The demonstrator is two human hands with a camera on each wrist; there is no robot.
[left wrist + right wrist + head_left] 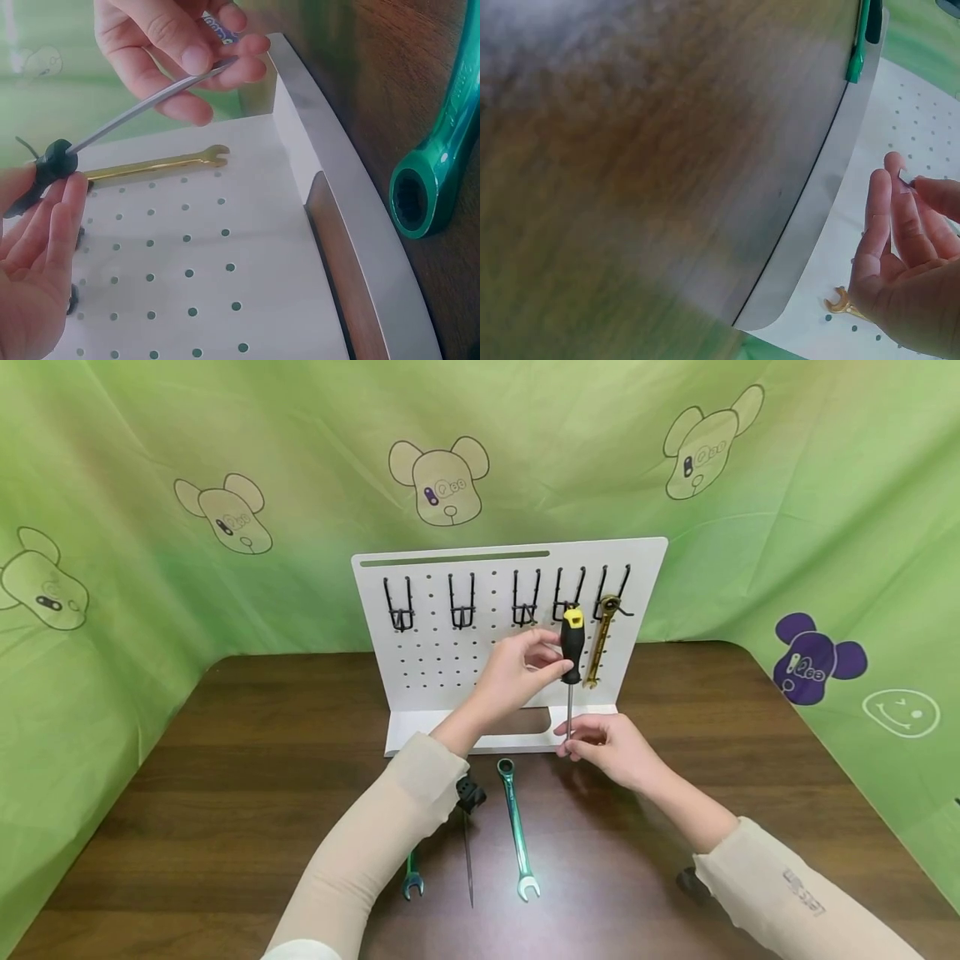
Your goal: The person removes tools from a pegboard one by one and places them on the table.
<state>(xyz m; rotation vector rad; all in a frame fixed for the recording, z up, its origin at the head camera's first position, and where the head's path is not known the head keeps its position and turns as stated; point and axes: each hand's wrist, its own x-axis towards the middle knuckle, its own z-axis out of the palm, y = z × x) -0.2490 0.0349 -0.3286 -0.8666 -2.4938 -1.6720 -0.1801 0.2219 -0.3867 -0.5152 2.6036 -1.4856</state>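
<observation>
A screwdriver (572, 647) with a black and yellow handle stands upright, tip down, before the pegboard (442, 664). My left hand (525, 664) grips its handle between thumb and fingers. Lower down, my right hand (611, 747) pinches the shaft near the tip; the left wrist view shows the thumb and fingertips on the metal shaft (142, 109). Just right of the handle, a gold wrench (600, 643) hangs from the rightmost black hook (626, 581). In the right wrist view only the screwdriver's tip (906, 178) shows, between thumb and fingers.
On the wooden table (225, 793) lies a green wrench (517, 835). Left of it are a second screwdriver (469, 852) and another green wrench (412, 881), both partly behind my left sleeve. Several more black hooks (462, 602) line the board. A dark object (690, 883) sits by my right sleeve.
</observation>
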